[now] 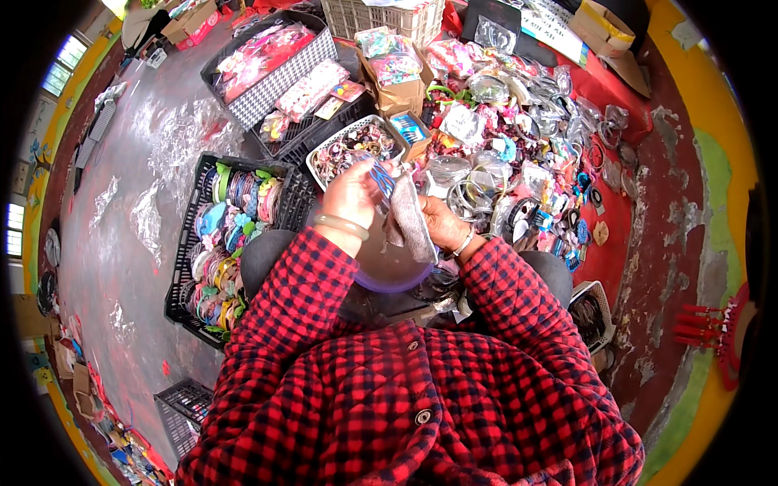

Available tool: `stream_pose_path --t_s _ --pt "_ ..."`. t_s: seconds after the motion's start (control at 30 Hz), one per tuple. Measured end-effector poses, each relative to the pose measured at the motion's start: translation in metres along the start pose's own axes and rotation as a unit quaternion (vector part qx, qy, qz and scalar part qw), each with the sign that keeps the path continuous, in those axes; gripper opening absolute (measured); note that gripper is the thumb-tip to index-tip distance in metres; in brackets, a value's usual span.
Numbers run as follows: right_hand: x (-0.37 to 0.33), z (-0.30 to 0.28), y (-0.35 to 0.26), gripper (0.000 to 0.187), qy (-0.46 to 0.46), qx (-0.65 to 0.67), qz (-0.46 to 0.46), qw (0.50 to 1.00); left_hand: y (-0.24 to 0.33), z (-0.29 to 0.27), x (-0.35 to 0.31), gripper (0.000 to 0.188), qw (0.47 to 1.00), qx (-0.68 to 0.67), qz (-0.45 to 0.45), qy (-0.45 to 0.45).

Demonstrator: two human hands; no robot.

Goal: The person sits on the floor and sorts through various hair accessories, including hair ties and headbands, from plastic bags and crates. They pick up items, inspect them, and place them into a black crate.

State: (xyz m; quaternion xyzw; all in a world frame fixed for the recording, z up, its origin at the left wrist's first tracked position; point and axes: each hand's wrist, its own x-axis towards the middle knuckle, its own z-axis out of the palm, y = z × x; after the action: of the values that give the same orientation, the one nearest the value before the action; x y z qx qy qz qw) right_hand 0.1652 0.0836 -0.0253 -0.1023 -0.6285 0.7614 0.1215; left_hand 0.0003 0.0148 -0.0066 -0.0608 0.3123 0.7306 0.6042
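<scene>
In front of me, my left hand (350,198) is closed on several thin blue bands (382,177) that stick up past the fingertips; their exact kind is hard to make out. My right hand (444,223) grips a greyish cloth (413,225), which hangs down between the two hands and touches or nearly touches the bands. Below both hands is a basin with a purple rim (397,286), holding something brownish. Just beyond my left hand stands a white basket (317,180) of hair ties and bands.
A black crate (183,267) of colourful headbands stands at my left. Piled hair accessories (486,174), many in clear bags, cover the red cloth (609,235) at right. Beyond are a black-and-white patterned bin (284,84), a cardboard box (403,98) and a small blue-labelled box (411,128).
</scene>
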Motion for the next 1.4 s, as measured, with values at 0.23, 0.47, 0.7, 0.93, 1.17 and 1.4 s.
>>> stream_pose_path --t_s 0.23,0.47,0.7,0.93,1.17,1.4 --pt "-0.001 0.003 0.002 0.022 0.017 0.025 -0.022 0.999 0.005 0.0 -0.004 0.024 0.996 0.036 0.029 -0.076" --pt "0.001 -0.001 0.005 0.026 0.085 -0.05 0.007 0.995 -0.034 -0.003 -0.005 0.02 0.994 0.086 0.055 -0.037" --pt "0.003 -0.002 0.005 0.022 0.045 -0.026 0.038 0.998 0.003 -0.007 0.007 0.026 1.0 -0.008 -0.01 0.005" --pt "-0.001 0.002 -0.007 0.02 -0.003 -0.071 -0.007 0.997 0.021 -0.006 0.0 0.032 1.0 -0.026 -0.006 -0.01" --pt "0.0 0.004 -0.014 0.02 0.097 -0.114 -0.08 0.985 -0.019 0.007 -0.012 0.03 0.995 0.017 -0.031 -0.097" --pt "-0.001 -0.006 -0.004 0.019 0.038 -0.344 -0.047 0.937 0.011 -0.002 -0.007 0.027 0.998 -0.05 -0.001 -0.049"
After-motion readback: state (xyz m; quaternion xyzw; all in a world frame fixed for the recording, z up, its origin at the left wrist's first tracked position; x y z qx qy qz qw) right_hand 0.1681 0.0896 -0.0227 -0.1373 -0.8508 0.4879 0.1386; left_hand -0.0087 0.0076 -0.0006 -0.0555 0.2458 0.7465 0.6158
